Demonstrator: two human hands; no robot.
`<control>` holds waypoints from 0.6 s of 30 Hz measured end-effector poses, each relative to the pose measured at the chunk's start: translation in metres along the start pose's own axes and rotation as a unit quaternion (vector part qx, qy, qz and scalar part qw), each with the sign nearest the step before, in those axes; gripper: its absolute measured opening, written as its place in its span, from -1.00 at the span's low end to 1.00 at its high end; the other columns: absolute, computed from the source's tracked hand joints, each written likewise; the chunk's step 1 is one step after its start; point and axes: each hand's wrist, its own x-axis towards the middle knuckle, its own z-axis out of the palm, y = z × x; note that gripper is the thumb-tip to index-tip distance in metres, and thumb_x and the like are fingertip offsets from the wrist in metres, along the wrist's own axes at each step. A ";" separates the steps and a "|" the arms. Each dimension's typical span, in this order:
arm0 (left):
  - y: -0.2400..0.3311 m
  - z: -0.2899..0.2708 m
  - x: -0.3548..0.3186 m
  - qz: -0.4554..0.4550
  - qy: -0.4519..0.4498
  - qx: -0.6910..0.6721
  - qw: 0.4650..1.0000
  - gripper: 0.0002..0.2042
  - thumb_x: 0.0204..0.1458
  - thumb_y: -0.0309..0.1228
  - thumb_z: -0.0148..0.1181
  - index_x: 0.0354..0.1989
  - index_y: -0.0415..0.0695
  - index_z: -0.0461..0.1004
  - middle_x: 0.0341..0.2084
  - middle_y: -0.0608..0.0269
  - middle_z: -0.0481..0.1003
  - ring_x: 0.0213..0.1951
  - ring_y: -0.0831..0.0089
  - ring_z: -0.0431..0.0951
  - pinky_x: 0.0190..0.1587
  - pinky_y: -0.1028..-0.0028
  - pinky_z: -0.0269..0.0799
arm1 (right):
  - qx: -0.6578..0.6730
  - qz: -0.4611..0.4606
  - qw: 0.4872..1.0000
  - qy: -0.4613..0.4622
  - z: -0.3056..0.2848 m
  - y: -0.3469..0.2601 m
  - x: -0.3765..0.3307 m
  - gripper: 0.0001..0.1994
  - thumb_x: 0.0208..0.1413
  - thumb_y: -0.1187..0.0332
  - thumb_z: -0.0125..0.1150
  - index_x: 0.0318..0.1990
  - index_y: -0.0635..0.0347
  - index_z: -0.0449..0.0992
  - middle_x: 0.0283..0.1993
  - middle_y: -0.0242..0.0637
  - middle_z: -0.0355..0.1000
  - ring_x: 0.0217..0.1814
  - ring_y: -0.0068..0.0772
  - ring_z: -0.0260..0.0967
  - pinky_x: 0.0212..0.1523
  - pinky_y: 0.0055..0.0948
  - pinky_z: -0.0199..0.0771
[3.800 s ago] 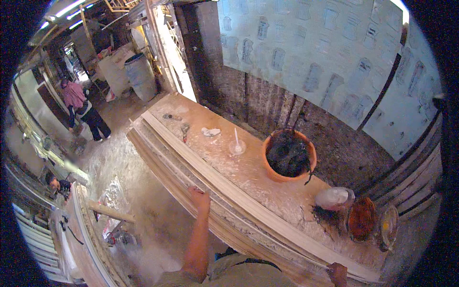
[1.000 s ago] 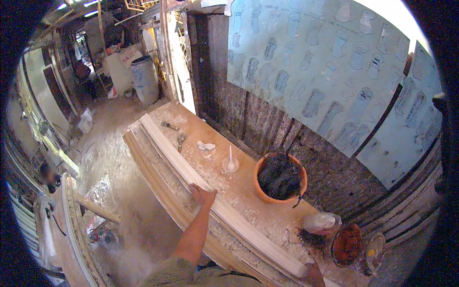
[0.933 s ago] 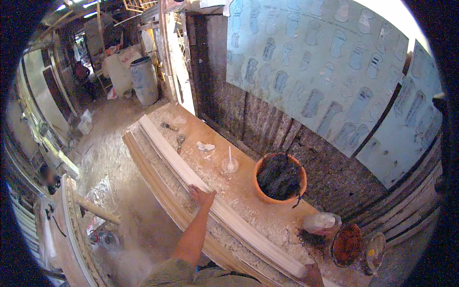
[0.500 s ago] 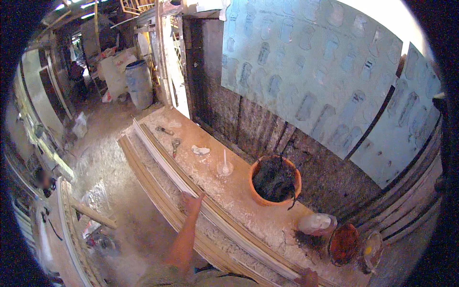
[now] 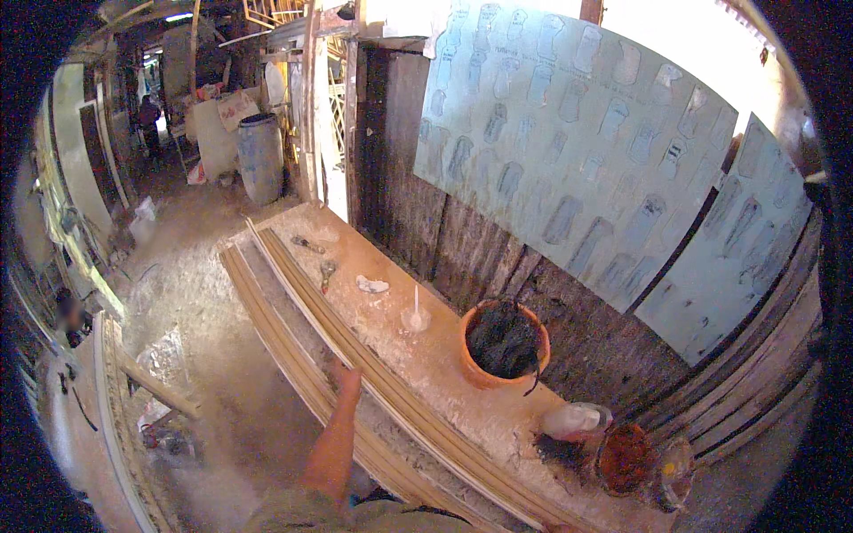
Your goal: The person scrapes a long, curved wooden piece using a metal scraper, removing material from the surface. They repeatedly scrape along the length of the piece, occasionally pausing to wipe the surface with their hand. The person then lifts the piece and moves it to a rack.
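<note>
My left hand (image 5: 346,377) lies on a long pale moulding strip (image 5: 418,413), fingers curled over its edge, the forearm coming up from the lower edge. The strip runs diagonally along the front of a dusty workbench (image 5: 391,306). My right hand is out of view. Behind the strip stands an orange bucket (image 5: 504,342) full of dark fibres, with a small cup holding a stick (image 5: 415,317) to its left.
On the bench lie a white rag (image 5: 371,284), two hand tools (image 5: 325,271), a white bottle (image 5: 573,417) and a reddish bowl (image 5: 625,457). A blue printed sheet (image 5: 577,151) covers the plank wall. A blue barrel (image 5: 260,158) and a person (image 5: 147,115) are far back.
My left hand has stayed on the strip while my view shifted. My right hand, at the strip's near end earlier, has dropped below the lower edge.
</note>
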 end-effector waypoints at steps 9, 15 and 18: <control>0.057 -0.059 -0.062 -0.019 0.026 -0.025 0.999 -0.32 -0.25 -0.61 0.35 0.21 -0.21 0.37 0.09 -0.02 0.31 0.19 0.09 0.34 0.24 0.27 0.30 | -0.084 -0.005 0.992 0.096 -0.094 -0.040 -0.033 -0.61 0.10 0.18 0.25 0.10 -0.01 0.56 -0.12 -0.16 0.60 -0.12 -0.04 0.55 -0.08 -0.13 0.55; 0.115 -0.112 -0.117 0.011 0.001 -0.059 0.998 -0.20 -0.23 -0.68 0.30 0.34 -0.13 0.24 0.14 0.03 0.25 0.24 0.13 0.29 0.19 0.30 0.38 | -0.082 -0.022 0.985 0.151 -0.161 -0.046 0.057 -0.59 0.12 0.18 0.24 0.13 -0.02 0.52 -0.10 -0.15 0.59 -0.10 -0.03 0.55 -0.07 -0.11 0.55; 0.143 -0.141 -0.130 0.106 -0.005 0.010 0.994 -0.20 -0.21 -0.69 0.28 0.36 -0.14 0.22 0.18 0.05 0.17 0.26 0.16 0.25 0.15 0.32 0.45 | -0.080 -0.022 0.983 0.164 -0.177 -0.058 0.072 -0.59 0.12 0.18 0.23 0.15 -0.03 0.51 -0.09 -0.15 0.59 -0.10 -0.02 0.55 -0.06 -0.11 0.55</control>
